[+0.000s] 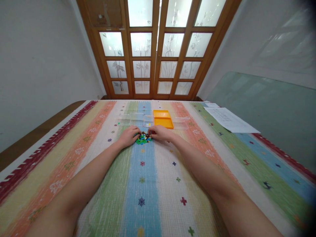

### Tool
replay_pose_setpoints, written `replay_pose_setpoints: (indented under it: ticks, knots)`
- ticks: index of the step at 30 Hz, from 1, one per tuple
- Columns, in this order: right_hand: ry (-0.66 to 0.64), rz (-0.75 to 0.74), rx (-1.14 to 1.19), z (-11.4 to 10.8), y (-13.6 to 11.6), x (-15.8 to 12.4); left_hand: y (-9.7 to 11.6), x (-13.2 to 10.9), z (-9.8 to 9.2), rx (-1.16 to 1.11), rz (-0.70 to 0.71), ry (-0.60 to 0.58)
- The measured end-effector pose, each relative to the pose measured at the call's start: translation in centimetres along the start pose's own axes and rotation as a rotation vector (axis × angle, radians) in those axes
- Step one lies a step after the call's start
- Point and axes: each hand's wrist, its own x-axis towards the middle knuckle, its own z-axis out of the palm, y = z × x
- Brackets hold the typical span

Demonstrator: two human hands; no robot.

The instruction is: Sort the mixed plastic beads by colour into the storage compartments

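Note:
A small pile of tiny coloured pieces [143, 138], green, blue and dark, lies on the striped cloth far ahead of me. My left hand [128, 135] rests at the pile's left edge with its fingers curled onto the pieces. My right hand [160, 133] sits at the pile's right edge, fingers pinched together at the pieces. What either hand holds is too small to make out. Both forearms stretch out across the cloth.
An orange tray [163, 118] stands just behind the pile, with clear plastic trays [133, 119] to its left and another clear tray [181, 124] to its right. A printed paper sheet [228, 119] lies at the far right. Wooden glass doors [153, 49] stand behind the table.

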Motion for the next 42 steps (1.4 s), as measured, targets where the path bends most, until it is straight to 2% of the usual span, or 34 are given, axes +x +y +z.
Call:
replay_pose_setpoints:
  ticks: [5, 11, 18, 28, 42]
  knots:
    - [0.001, -0.071, 0.035, 0.4, 0.1, -0.4, -0.1, 0.0, 0.1, -0.005, 0.006, 0.02]
    - [0.192, -0.033, 0.001, 1.7, 0.2, -3.0, 0.7, 0.0, -0.2, 0.0, 0.025, 0.019]
    - [0.26, -0.031, -0.07, 3.3, 0.5, -3.4, 1.0, -0.1, -0.3, 0.01, 0.026, 0.005]
    - [0.267, -0.032, -0.057, 3.6, 0.6, -3.3, 0.3, 0.0, 0.1, 0.027, 0.024, 0.004]
    - [0.217, -0.146, 0.017, 2.9, -0.1, -3.8, 0.5, 0.0, 0.1, 0.047, 0.019, 0.014]
